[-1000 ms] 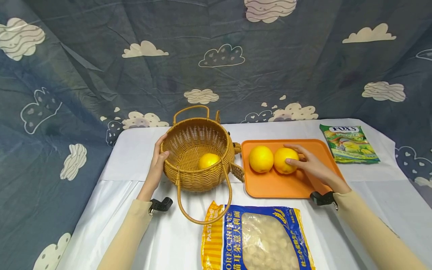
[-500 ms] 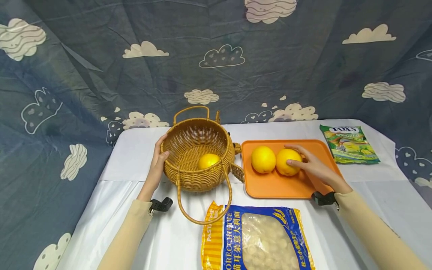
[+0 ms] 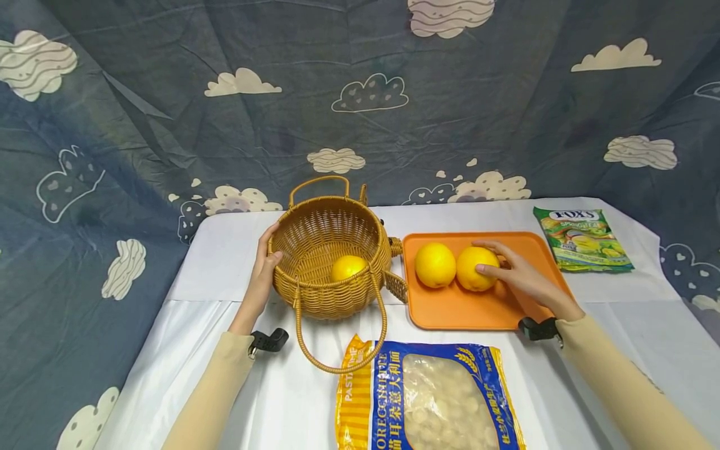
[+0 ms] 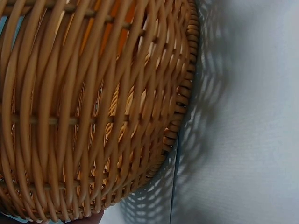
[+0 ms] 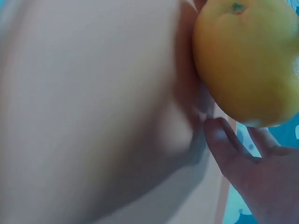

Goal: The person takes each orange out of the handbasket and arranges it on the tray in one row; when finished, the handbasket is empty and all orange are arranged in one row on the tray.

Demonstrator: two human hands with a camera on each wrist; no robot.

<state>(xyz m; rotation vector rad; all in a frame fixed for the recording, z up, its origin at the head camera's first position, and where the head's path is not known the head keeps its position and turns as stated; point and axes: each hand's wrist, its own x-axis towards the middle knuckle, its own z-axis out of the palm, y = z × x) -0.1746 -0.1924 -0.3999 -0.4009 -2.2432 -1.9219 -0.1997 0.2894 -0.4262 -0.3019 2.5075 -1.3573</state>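
Note:
A wicker basket stands left of centre with one orange inside. My left hand grips its left rim, thumb over the edge. In the left wrist view the woven wall of the basket fills most of the picture, with a sliver of hand at the bottom. On an orange tray two more oranges sit side by side, the left orange close against the right orange. My right hand holds the right one between thumb and fingers; in the right wrist view that orange is above the fingers.
A blue and yellow pasta bag lies in front, partly under the basket's drooping handle. Behind the tray's right corner lies a green candy bag. A cloud-patterned cloth hangs behind the white table.
The two oranges on the tray shifted slightly right with my right hand, then slightly back left. My left hand and the basket stay in place.

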